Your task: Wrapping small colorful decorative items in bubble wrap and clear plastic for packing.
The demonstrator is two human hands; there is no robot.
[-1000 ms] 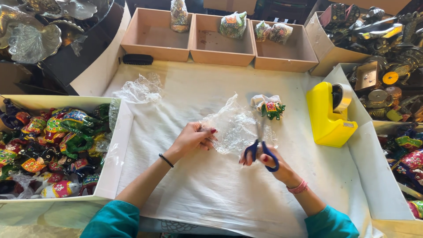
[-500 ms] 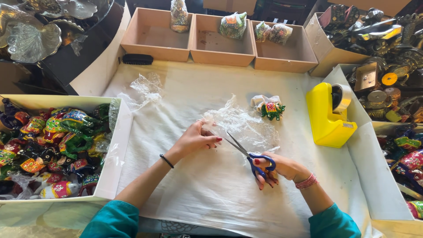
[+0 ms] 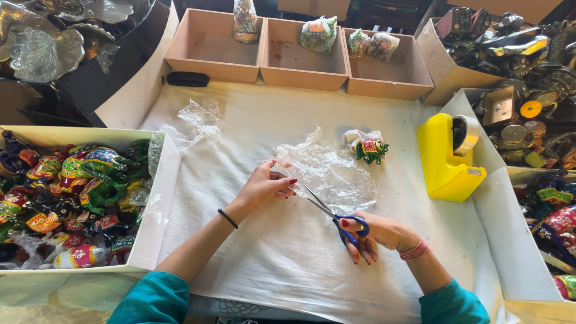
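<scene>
Head view: right hand (image 3: 378, 235) gripping blue-handled scissors (image 3: 331, 213), blades open toward upper left; left hand (image 3: 264, 186) fingers pinching clear plastic sheet (image 3: 330, 171).

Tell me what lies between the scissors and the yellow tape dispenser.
In the head view, the crinkled clear plastic sheet covers part of the stretch from the scissors toward the yellow tape dispenser; beyond it, only bare white cloth.

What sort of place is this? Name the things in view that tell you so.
Probably a handicraft packing bench. The left hand holds clear plastic wrap while the right hand cuts it with scissors. A box of painted figurines, a yellow tape dispenser and wrapped pieces in cardboard trays surround them.
</scene>
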